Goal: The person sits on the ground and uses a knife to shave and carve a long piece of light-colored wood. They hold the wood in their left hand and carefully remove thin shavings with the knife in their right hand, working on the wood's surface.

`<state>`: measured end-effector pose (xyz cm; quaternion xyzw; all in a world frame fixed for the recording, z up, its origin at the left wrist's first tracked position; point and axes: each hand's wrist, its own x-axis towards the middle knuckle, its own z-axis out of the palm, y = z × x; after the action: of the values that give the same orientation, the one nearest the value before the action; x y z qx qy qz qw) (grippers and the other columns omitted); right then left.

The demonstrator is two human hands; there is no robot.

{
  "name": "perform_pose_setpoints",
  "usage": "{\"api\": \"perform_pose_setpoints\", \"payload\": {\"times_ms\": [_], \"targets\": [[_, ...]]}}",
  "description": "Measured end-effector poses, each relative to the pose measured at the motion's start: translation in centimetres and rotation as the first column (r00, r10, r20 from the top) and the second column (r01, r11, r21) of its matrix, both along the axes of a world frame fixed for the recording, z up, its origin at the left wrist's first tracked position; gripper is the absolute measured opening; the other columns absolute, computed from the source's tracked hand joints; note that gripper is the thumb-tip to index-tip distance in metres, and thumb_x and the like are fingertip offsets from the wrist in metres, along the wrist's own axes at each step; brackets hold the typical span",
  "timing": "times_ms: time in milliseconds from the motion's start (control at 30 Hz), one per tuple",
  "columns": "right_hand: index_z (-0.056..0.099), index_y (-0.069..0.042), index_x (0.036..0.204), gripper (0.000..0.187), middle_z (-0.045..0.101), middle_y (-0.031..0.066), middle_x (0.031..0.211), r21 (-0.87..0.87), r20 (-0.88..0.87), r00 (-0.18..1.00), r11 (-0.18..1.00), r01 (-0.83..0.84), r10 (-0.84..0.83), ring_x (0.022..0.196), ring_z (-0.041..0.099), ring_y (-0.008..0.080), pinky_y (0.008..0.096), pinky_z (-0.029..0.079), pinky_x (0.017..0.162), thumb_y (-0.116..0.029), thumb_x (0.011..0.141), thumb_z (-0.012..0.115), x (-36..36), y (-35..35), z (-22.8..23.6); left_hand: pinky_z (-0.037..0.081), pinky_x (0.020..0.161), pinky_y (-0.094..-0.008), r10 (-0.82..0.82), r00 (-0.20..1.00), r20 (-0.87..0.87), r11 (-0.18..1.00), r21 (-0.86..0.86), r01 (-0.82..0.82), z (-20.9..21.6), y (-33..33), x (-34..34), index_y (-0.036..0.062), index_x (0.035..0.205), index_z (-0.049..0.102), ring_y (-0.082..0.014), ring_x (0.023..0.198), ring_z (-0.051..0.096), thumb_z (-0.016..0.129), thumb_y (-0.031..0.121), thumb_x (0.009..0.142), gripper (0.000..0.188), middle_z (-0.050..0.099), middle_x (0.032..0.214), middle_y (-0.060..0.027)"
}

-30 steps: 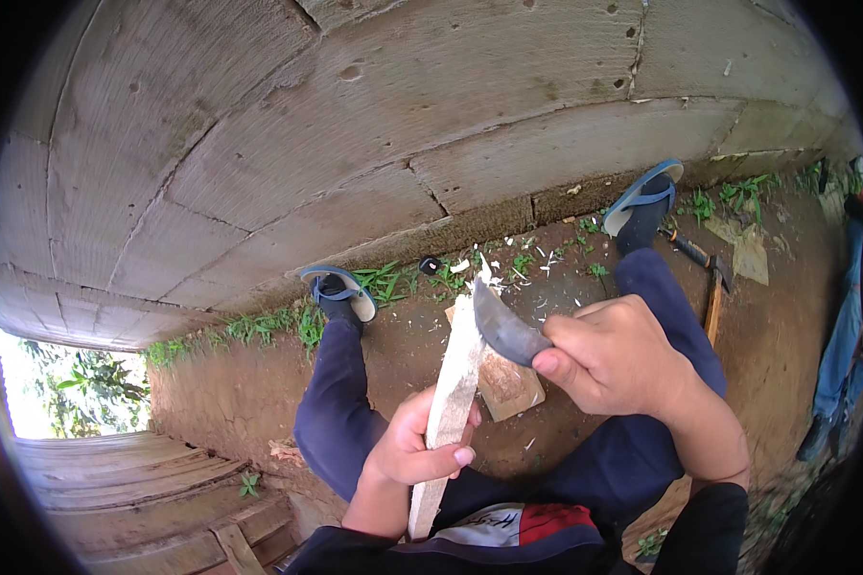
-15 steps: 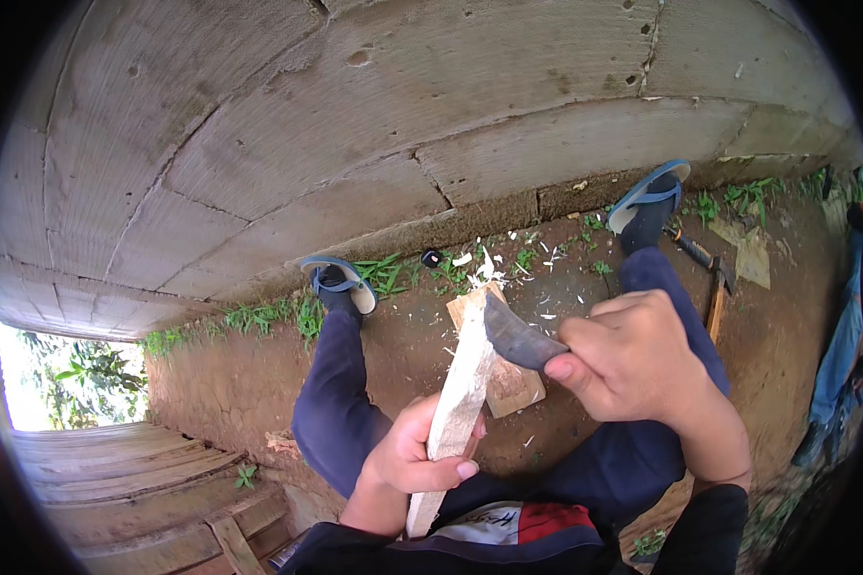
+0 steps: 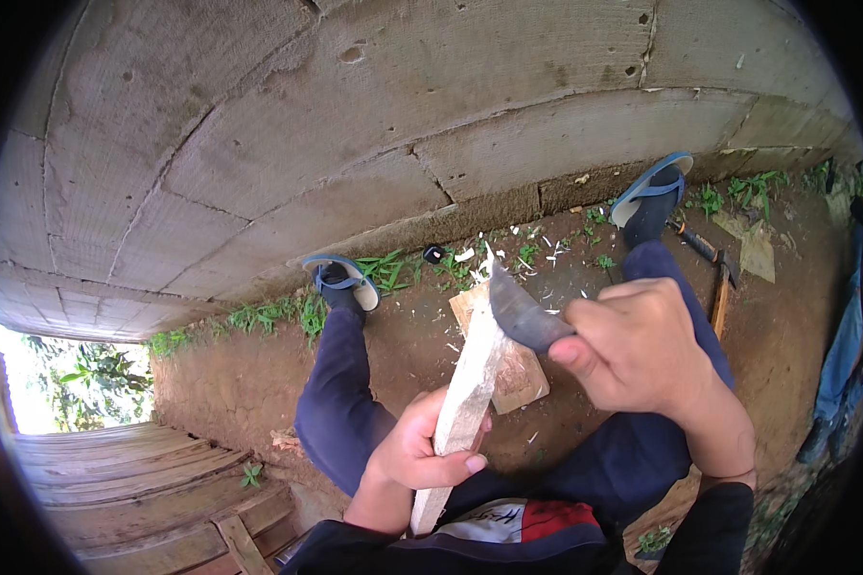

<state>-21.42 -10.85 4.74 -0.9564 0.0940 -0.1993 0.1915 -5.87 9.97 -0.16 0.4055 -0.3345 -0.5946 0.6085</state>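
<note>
My left hand [image 3: 430,448] is closed round the lower part of a pale, roughly squared wooden stick [image 3: 467,393], which slants up and away from my lap. In my fist on the right, my right hand [image 3: 633,350], is a knife whose handle the fingers hide. Its wide, dark curved blade [image 3: 523,314] lies against the stick's far end. A thin pale sliver [image 3: 491,257] stands up at that end by the blade's tip. Under the stick, a flat wooden block [image 3: 520,379] rests on the ground between my legs.
Wood shavings [image 3: 551,251] lie scattered before a concrete wall [image 3: 355,125]. By my right foot are a hammer [image 3: 722,268] and a flattened tan scrap [image 3: 758,251]. Blue cloth [image 3: 839,335] hangs at far right. Wooden boards [image 3: 134,479] fill the lower left.
The blade has shifted slightly along the stick's far end, and the sliver now stands up at its tip. My left hand keeps its grip.
</note>
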Motion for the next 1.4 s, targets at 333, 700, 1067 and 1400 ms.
{"api": "perform_pose_setpoints", "payload": {"times_ms": [333, 700, 1067, 1400], "targets": [[0.051, -0.014, 0.063, 0.039, 0.045, 0.0039, 0.043, 0.018, 0.037, 0.999, 1.0, 0.002, -0.003, 0.04, 0.055, 0.0235, 0.0361, 0.041, 0.038, -0.044, 0.086, 0.061, 0.4, 1.1, -0.4, 0.04, 0.058, -0.0244, 0.014, 1.0, 0.006, 1.0, 0.005, -0.014, 0.2, -0.1, 0.3, -0.0029, 0.107, 0.053, -0.0075, 0.063, 0.051, 0.069, 0.003, 0.075, 0.036, 0.055, 0.076, -0.0013], [0.05, -0.012, 0.065, 0.039, 0.05, 0.0066, 0.046, 0.072, 0.023, 0.998, 0.996, 0.054, -0.055, 0.042, 0.056, 0.0266, 0.0367, 0.042, 0.039, -0.042, 0.089, 0.058, 0.6, 0.8, -0.3, 0.041, 0.043, -0.0261, -0.019, 1.0, -0.012, 1.0, 0.023, 0.019, 0.3, -0.4, 0.3, -0.0086, 0.105, 0.048, -0.0141, 0.05, 0.051, 0.068, 0.019, 0.081, 0.042, 0.049, 0.068, -0.0093], [0.057, 0.0, 0.084, 0.039, 0.049, 0.0039, 0.054, 0.761, 0.025, 0.951, 0.622, 0.182, -0.309, 0.05, 0.05, 0.0135, 0.0295, 0.041, 0.05, -0.034, 0.1, 0.048, 0.1, -0.8, -0.5, 0.045, 0.058, -0.0298, -0.531, 0.507, -0.679, 0.829, -0.541, 0.145, -1.2, -0.4, -0.1, -0.009, 0.138, 0.028, -0.0208, 0.063, 0.053, 0.053, 0.038, 0.09, 0.071, 0.054, 0.083, -0.0175], [0.049, 0.003, 0.121, 0.05, 0.059, 0.0072, 0.101, 0.883, -0.021, 0.977, 0.454, 0.117, -0.211, 0.091, 0.054, 0.0111, 0.0288, 0.047, 0.078, -0.034, 0.091, 0.063, 2.5, 2.2, -1.5, 0.041, 0.085, -0.0261, 0.101, 0.949, 0.298, 0.962, 0.213, -0.169, 2.4, -1.4, -0.3, -0.0046, 0.143, 0.028, -0.0107, 0.099, 0.05, 0.045, 0.019, 0.099, 0.052, 0.053, 0.117, -0.0065]]}}
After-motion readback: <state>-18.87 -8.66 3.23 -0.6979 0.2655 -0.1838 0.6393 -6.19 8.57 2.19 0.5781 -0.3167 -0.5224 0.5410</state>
